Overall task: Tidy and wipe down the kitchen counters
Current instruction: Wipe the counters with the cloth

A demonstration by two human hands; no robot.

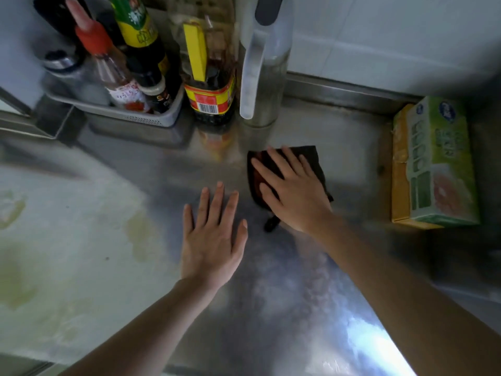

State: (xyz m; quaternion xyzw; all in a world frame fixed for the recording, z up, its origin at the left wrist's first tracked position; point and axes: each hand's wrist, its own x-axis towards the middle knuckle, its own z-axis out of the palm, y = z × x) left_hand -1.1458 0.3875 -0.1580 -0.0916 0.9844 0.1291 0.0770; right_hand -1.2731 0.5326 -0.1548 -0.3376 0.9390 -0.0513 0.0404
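Note:
A dark folded cloth [311,158] lies flat on the stainless steel counter [271,308], right of centre. My right hand [292,191] presses down on the cloth with spread fingers and covers most of it. A small dark corner of the cloth pokes out below the wrist. My left hand [214,237] rests flat on the bare counter just left of the cloth, fingers apart, holding nothing.
At the back left a grey tray [151,118] holds several sauce bottles. A big oil bottle with a yellow handle [211,99] and a steel kettle [263,77] stand beside it. A green and yellow carton [439,164] lies at the right. The counter's left side looks stained.

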